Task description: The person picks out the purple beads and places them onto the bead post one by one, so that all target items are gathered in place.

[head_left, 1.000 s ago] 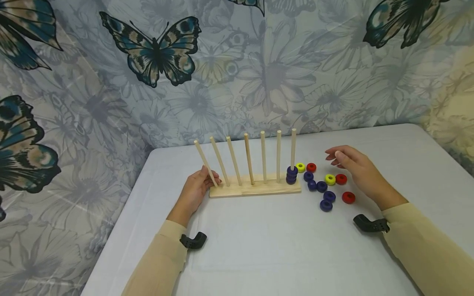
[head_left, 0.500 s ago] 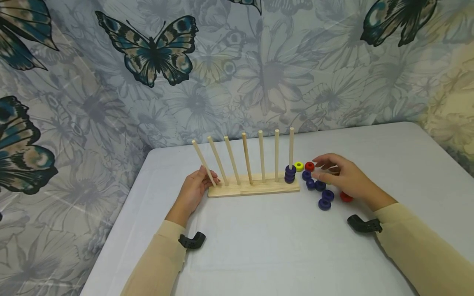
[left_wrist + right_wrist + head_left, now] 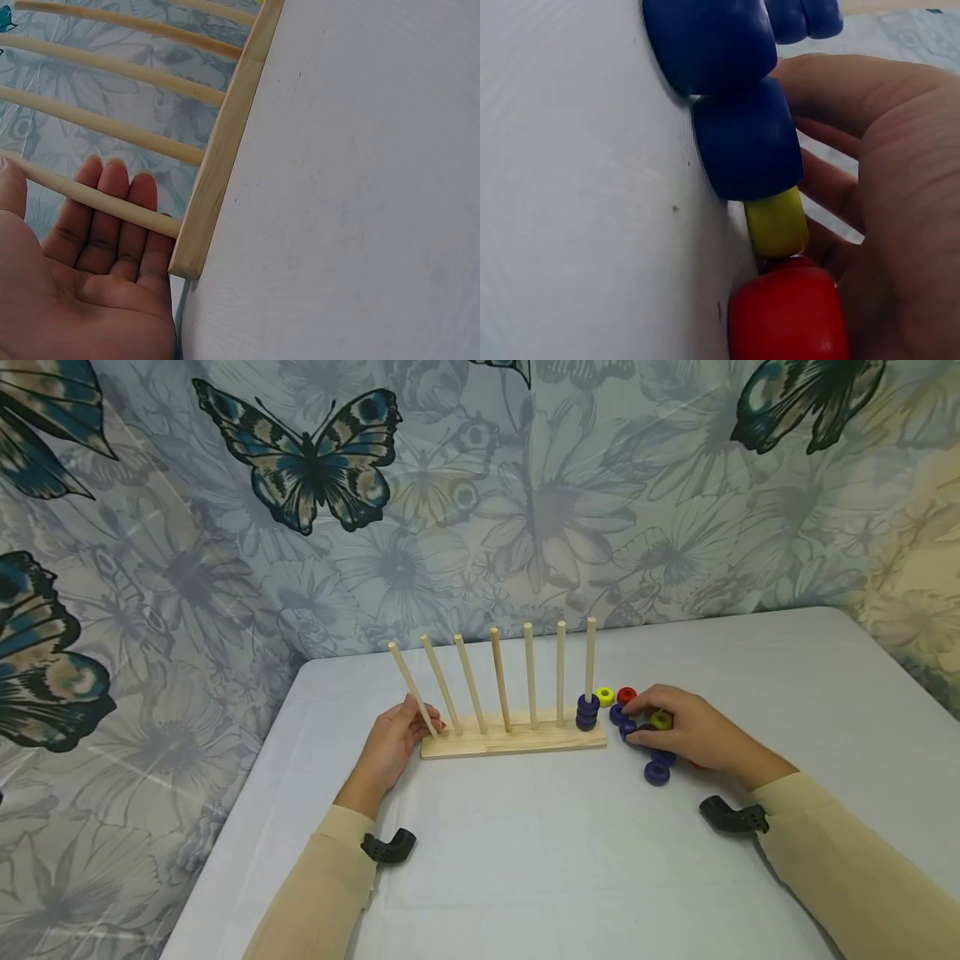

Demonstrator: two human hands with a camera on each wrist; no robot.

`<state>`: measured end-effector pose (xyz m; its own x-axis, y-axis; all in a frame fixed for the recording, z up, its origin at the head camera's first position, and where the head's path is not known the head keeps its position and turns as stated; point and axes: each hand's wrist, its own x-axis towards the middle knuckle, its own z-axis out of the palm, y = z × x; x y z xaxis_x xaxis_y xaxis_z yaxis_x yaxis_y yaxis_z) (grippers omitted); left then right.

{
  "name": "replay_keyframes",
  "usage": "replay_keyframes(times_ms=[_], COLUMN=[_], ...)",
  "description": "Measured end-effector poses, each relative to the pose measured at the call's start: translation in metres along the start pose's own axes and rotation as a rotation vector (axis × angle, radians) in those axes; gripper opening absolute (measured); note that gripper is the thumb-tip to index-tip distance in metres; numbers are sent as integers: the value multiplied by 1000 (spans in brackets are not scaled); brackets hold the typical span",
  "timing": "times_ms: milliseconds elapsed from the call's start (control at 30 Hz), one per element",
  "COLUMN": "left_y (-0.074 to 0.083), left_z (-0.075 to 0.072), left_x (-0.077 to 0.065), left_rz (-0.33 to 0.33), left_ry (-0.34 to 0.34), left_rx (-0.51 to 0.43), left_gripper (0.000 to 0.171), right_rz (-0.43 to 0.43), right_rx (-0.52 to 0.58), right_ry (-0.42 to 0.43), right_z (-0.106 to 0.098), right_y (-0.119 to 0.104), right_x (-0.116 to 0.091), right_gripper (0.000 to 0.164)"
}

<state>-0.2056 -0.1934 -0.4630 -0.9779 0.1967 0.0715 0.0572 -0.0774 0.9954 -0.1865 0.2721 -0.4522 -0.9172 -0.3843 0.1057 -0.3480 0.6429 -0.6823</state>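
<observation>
A wooden peg stand (image 3: 517, 742) stands upright with several pegs in a row, and blue rings (image 3: 587, 713) are stacked on its rightmost peg. My left hand (image 3: 388, 747) is at the stand's left end. Its fingers (image 3: 112, 195) extend behind the leftmost peg (image 3: 97, 199), with the thumb on the near side and the palm uncurled. My right hand (image 3: 693, 727) reaches low over the loose rings, thumb and forefinger spread around a blue ring (image 3: 627, 728). A yellow ring (image 3: 662, 719) shows between them. Other rings are partly hidden under this hand.
Just right of the stand lie a yellow ring (image 3: 604, 697) and a red ring (image 3: 626, 695). Nearer the front is another blue ring (image 3: 657, 773). A white cloth (image 3: 525, 860) covers the table, and a patterned backdrop (image 3: 525, 510) hangs behind it.
My right hand has moved left and down onto the loose rings, its thumb and forefinger now among the blue ones. The left hand keeps its place at the stand.
</observation>
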Motion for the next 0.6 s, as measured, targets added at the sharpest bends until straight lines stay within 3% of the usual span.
replay_keyframes(times_ms=[300, 600], left_y=[0, 0], left_z=[-1, -1], left_x=[0, 0], left_rz=[0, -1], left_ry=[-5, -7], left_rx=[16, 17], left_gripper=[62, 64], right_rz=[1, -44], right_rx=[-82, -68], right_ry=[-67, 27], right_z=[5, 5], right_y=[-9, -11], right_x=[4, 0], right_gripper=[33, 32])
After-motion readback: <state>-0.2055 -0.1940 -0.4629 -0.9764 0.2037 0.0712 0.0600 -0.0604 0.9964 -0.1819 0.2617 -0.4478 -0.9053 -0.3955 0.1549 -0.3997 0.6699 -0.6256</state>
